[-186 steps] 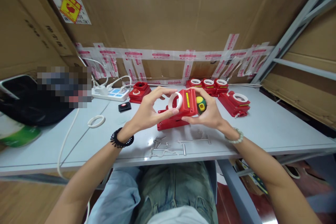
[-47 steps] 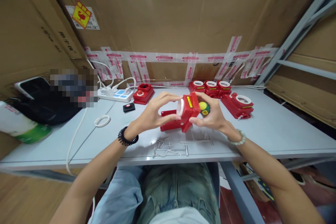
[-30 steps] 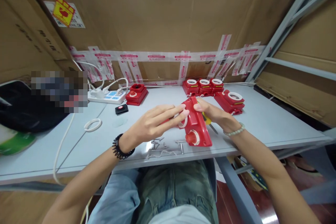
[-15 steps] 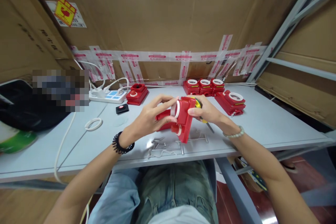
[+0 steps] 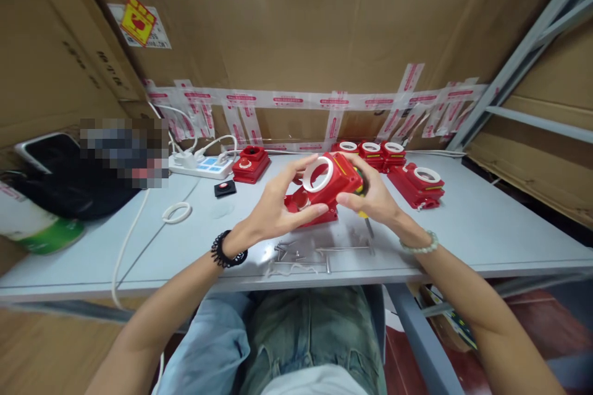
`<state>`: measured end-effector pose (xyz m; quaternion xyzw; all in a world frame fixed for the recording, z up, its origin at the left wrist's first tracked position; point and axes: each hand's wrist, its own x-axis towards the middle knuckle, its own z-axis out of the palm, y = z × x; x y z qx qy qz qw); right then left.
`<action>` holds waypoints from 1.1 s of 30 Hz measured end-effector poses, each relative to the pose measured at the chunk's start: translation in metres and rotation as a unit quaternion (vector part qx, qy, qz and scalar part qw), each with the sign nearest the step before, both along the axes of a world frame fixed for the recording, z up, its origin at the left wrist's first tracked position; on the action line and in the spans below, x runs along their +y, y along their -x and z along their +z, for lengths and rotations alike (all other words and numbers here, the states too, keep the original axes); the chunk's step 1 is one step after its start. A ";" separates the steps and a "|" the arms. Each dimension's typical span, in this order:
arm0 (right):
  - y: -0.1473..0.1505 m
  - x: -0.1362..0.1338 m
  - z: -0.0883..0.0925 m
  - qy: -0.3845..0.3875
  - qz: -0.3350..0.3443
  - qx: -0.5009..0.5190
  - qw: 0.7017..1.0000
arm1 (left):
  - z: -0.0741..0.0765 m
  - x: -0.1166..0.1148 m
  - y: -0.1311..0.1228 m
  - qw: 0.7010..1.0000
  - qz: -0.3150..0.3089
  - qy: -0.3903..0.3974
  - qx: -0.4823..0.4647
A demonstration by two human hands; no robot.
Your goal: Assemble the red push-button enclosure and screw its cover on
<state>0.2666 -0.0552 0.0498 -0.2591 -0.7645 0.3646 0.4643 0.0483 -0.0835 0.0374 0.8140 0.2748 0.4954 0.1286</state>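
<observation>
Both hands hold a red plastic housing (image 5: 345,180) above the table, tilted, its white ring (image 5: 306,181) facing left and up. My left hand (image 5: 278,203) has its fingers and thumb curved around the ring side. On the opposite end, my right hand (image 5: 377,197) grips the housing with the thumb in front. A yellow-and-black screwdriver (image 5: 364,215) also sits in the right hand, mostly hidden, its shaft pointing down. Behind and below lies another red part (image 5: 319,216), partly covered. Loose screws (image 5: 285,252) and thin metal rods (image 5: 347,249) lie near the table's front edge.
Several red housings with white rings (image 5: 393,148) stand at the back right, one larger housing (image 5: 412,185) before them. To the left are a white power strip (image 5: 204,168), a red housing (image 5: 251,166), a small black square piece (image 5: 225,190) and a loose white ring (image 5: 176,221).
The red housing has been turned, so its white ring now faces more toward me. It has risen slightly. My left hand has shifted its hold, its thumb now stretched below the housing.
</observation>
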 end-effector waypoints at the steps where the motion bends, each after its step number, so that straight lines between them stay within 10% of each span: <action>1: -0.003 0.001 0.001 -0.028 -0.011 -0.001 1.000 | 0.002 0.000 0.002 1.000 0.006 -0.016 0.012; 12: -0.012 -0.002 0.009 -0.103 -0.052 -0.181 0.977 | 0.010 0.006 0.023 0.990 0.022 0.008 0.140; 18: -0.015 0.007 0.005 -0.127 -0.189 -0.115 0.967 | -0.003 0.043 0.125 0.926 0.316 0.077 0.193; 23: -0.016 0.011 0.003 -0.132 -0.190 -0.119 0.966 | -0.033 0.060 0.192 0.891 0.303 0.199 0.274; 33: -0.016 0.009 0.006 -0.127 -0.196 -0.112 0.966 | -0.025 0.049 0.184 0.900 0.297 0.193 0.253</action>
